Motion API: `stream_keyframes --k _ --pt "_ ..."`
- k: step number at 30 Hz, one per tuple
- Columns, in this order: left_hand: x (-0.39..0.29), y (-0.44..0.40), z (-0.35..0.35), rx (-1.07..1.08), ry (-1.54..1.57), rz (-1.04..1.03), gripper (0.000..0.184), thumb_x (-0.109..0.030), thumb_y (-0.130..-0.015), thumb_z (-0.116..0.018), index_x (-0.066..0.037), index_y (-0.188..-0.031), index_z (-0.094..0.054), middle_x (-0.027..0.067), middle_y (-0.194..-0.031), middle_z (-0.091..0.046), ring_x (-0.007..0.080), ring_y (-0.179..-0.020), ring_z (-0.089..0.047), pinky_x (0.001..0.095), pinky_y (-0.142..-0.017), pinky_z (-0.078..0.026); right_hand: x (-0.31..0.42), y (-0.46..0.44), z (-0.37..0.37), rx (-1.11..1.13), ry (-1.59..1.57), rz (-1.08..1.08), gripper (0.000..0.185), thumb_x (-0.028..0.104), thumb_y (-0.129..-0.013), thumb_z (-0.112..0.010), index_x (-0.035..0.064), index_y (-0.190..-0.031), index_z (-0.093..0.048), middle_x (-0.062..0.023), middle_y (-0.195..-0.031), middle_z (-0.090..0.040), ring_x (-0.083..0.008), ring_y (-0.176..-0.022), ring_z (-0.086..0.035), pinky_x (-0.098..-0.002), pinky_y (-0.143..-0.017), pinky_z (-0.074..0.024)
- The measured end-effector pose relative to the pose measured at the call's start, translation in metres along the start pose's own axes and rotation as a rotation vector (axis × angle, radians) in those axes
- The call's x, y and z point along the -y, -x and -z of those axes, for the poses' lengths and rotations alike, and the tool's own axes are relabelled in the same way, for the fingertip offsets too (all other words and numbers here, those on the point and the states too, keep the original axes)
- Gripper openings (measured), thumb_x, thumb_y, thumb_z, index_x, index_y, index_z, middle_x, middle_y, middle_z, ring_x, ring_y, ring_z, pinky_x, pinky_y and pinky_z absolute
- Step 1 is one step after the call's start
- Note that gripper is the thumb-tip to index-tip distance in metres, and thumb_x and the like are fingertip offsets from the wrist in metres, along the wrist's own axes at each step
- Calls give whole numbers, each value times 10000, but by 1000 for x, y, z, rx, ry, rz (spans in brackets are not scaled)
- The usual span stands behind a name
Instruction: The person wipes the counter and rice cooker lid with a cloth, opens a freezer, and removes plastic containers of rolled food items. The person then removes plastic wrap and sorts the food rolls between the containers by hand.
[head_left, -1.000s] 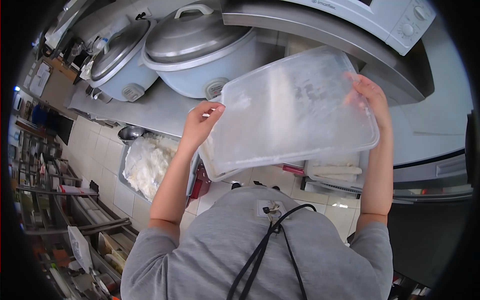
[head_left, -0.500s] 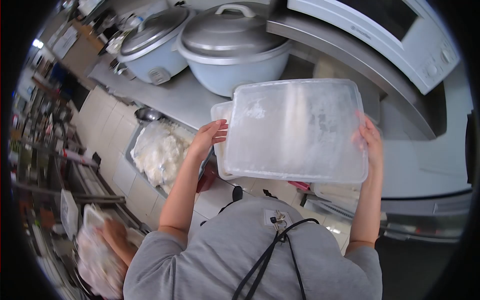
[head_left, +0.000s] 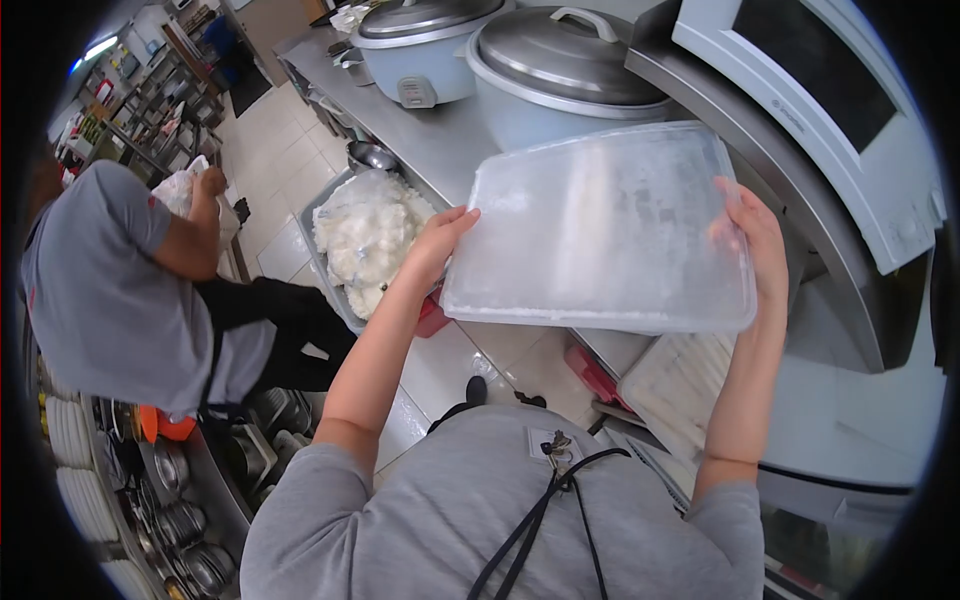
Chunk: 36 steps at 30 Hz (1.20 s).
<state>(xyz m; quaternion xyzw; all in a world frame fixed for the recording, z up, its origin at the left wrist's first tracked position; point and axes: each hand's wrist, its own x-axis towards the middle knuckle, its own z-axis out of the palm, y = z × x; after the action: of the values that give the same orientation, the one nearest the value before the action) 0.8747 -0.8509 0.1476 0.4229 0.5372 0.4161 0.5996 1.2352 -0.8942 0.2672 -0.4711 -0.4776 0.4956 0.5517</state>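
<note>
A frosted, translucent plastic container lid (head_left: 600, 230) is held level between my two hands in front of my chest. My left hand (head_left: 440, 243) is closed on its left edge, the thumb on top. My right hand (head_left: 752, 235) grips the right edge, with some fingers showing blurred through the plastic. Pale streaks and whitish patches show on or through it; what lies underneath is hidden. Below and to the right, an open tray (head_left: 680, 385) holds long pale pieces.
A grey tub (head_left: 312, 245) of white food in plastic stands left. Two rice cookers (head_left: 560, 62) (head_left: 425, 50) sit on the steel counter (head_left: 440, 165). A microwave (head_left: 830, 120) is at upper right. A co-worker (head_left: 120, 290) stands at left, holding a whitish bag.
My view has turned, and the co-worker, earlier only partly in view at lower left, now shows at left. The frosted lid has tilted slightly and stays between my hands.
</note>
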Motion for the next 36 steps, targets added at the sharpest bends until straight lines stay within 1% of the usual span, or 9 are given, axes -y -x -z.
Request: stream_keyframes --k 7,9,12,16,23,25,28,34,36 --pt "15 -13 -6 62 57 102 479 -229 -867 -491 101 -1201 -396 206 -1101 -522 267 -966 -554 363 -823 -461 11 22 -32 -71 25 -18 408 123 -820 -486 -49 -1186 -427 -43 -584 -547 -37 -458 -426 -176 -441 -350" --pt "18 -25 2 192 228 246 393 -203 -878 -456 97 -1131 -466 185 -1074 -553 239 -1004 -545 334 -859 -449 10 31 -37 -139 -24 -10 422 117 -817 -490 -49 -1197 -416 -45 -591 -551 -38 -458 -428 -175 -437 -345" --pt "23 -31 16 277 278 183 330 -182 -888 -422 74 -1075 -514 166 -1005 -588 231 -942 -579 343 -830 -468 11 39 -44 -99 -80 10 433 94 -811 -492 -54 -1208 -401 -42 -606 -550 -47 -469 -439 -176 -433 -340" --pt "-15 -2 43 137 530 318 365 -236 -902 -413 65 -1081 -516 150 -976 -605 226 -890 -597 343 -819 -476 24 36 -77 -13 24 93 434 81 -810 -487 -42 -1218 -402 -40 -614 -551 -50 -476 -446 -175 -443 -351" --pt "-13 -11 90 86 531 26 461 -336 -906 -404 73 -1100 -492 174 -1041 -578 251 -932 -576 351 -855 -452 23 15 -88 -27 -2 67 415 102 -808 -499 -32 -1196 -437 -44 -628 -567 -54 -485 -462 -180 -463 -369" --pt "3 -21 95 126 545 15 490 -365 -907 -401 75 -1105 -485 181 -1060 -570 258 -944 -570 353 -866 -445 16 10 -78 -39 -8 51 415 103 -807 -500 -34 -1194 -440 -42 -626 -565 -55 -485 -462 -185 -470 -377" --pt "23 -48 113 374 674 98 535 -386 -909 -394 87 -1157 -430 186 -1130 -529 259 -1045 -521 338 -916 -411 7 -2 -77 -38 44 54 420 98 -805 -500 -40 -1197 -433 -37 -620 -558 -59 -486 -467 -196 -486 -394" --pt "2 -32 117 224 330 109 461 -343 -918 -403 33 -1179 -449 150 -1160 -527 238 -1069 -512 329 -911 -410 18 3 -125 73 198 211 445 74 -812 -492 -31 -1232 -388 -4 -581 -517 -69 -486 -479 -223 -501 -408" --pt "-10 -29 127 127 115 -67 431 -331 -918 -411 21 -1157 -478 140 -1156 -530 228 -1068 -513 310 -898 -413 26 8 -157 97 448 277 433 129 -820 -485 39 -1239 -418 4 -592 -542 -54 -484 -465 -191 -454 -359"
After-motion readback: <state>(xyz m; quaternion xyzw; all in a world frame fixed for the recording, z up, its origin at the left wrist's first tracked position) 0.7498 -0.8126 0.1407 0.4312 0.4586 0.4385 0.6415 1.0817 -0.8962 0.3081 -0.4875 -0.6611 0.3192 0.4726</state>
